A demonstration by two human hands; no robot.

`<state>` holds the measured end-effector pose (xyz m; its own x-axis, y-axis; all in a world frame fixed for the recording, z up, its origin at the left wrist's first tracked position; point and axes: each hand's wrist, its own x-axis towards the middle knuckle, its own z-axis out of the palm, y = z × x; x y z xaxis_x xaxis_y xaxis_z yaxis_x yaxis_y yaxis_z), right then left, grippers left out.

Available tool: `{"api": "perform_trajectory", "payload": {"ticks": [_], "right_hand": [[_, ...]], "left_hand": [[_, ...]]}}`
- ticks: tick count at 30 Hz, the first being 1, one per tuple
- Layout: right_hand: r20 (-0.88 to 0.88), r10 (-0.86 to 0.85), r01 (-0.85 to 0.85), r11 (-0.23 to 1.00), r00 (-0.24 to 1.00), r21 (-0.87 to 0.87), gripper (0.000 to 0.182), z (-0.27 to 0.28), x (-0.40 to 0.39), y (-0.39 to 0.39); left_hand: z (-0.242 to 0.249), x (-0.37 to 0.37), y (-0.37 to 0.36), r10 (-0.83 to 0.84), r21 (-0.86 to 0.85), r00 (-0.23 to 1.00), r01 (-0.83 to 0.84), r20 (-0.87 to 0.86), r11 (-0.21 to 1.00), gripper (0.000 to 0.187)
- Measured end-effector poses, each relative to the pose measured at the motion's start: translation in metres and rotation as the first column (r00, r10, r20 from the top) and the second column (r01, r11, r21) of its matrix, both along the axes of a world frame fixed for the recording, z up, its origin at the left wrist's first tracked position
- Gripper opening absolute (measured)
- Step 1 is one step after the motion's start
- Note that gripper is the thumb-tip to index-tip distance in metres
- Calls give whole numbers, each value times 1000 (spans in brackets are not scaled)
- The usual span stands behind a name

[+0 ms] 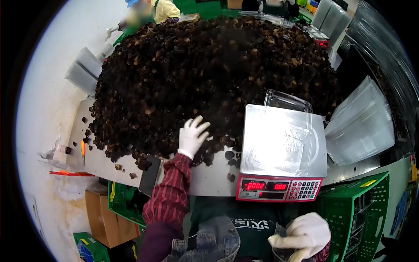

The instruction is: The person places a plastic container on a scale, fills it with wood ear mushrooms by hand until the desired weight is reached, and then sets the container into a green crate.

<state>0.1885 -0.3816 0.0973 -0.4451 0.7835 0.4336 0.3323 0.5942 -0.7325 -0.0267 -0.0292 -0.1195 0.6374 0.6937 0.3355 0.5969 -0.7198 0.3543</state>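
Note:
My left hand (193,136), in a white glove, reaches over the front edge of a large heap of dark dried wood ear mushrooms (209,83). Its fingers are spread, and no mushroom shows in them. My right hand (304,236), also white-gloved, hangs low in front of my body, right of the apron. Its fingers are loosely bent and apart, with nothing visible between them. On the steel pan of a red digital scale (257,144) lies a clear plastic box (289,102), overhanging the pan's back edge. The scale's display reads -0.002 and 0.00.
A dark phone (150,174) lies at the table's front edge, beside my left sleeve. Stacked clear plastic boxes (362,122) stand right of the scale. Green crates (358,214) sit below on both sides. Across the heap, a person in a yellow top (166,9) is present.

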Motion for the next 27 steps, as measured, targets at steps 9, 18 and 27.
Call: {"api": "perform_trajectory", "payload": {"ticks": [9,18,27], "right_hand": [[-308,-367,353,930,878,-102,35,-20,1,-8],[-272,-511,507,857,815,-92,37,-18,-10,-5],[-252,-588,526,805,768,-275,20,-15,-11,-9]], "left_hand": [[51,-10,-62,-70,202,995,82,-64,976,26],[7,0,-84,-62,159,993,77,-97,984,13],[61,-37,-98,142,-90,852,-111,503,990,8]]}}
